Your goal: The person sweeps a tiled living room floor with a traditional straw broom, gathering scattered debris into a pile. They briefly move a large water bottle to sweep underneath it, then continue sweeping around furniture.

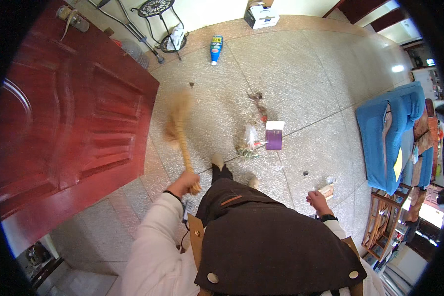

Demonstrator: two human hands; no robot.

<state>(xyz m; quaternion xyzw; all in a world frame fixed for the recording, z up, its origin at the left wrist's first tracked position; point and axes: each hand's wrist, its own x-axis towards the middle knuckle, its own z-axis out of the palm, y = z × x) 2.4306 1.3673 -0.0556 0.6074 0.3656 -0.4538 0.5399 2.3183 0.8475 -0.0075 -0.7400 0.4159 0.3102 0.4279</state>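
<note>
My left hand [187, 183] is wrapped around the bound handle of a straw broom [182, 144]. Its bristle end is blurred and lies to the right of the red door, low over the floor. My right hand [317, 202] hangs at my other side with its fingers curled in, and I see nothing in it. Ahead of my feet is a pile of litter: a clear plastic bag [250, 136], a purple box [273, 140], some green plant scraps [247, 151] and dark debris [259, 105]. Close to my right hand, a crumpled wrapper [326, 191] rests on the floor.
A red panelled door [81, 122] stands at the left. Beyond it are a crutch [140, 35], a black metal stand [156, 9], a blue bottle [216, 49] and a white box [264, 17]. A blue-covered sofa [377, 137] and a wooden rack [381, 225] line the right.
</note>
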